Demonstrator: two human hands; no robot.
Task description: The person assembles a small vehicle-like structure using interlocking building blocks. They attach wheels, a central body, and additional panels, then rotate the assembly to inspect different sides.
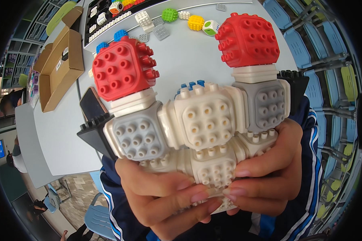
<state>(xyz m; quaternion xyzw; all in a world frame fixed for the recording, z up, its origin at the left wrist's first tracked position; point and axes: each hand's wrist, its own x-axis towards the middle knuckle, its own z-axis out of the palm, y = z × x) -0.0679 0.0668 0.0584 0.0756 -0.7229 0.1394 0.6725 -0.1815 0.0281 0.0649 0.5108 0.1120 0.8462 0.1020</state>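
Fingers (261, 162) of left hand (159, 195) and right hand (275, 170) grip the block model (207, 116) mid-frame: 2 red cubes (116, 70) attached, loose blocks (170, 15) at top unattached.

The block assembly (205, 116) is held between the left grip (159, 193) and the right grip (275, 172). Behind it, loose blocks (196, 23) are spread on the tabletop (189, 54); behind and left of it, a case (110, 32) is set. Left of it, a phone (93, 104) and a carton (66, 66) are laid; right of it, chairs (315, 88) are ranged.
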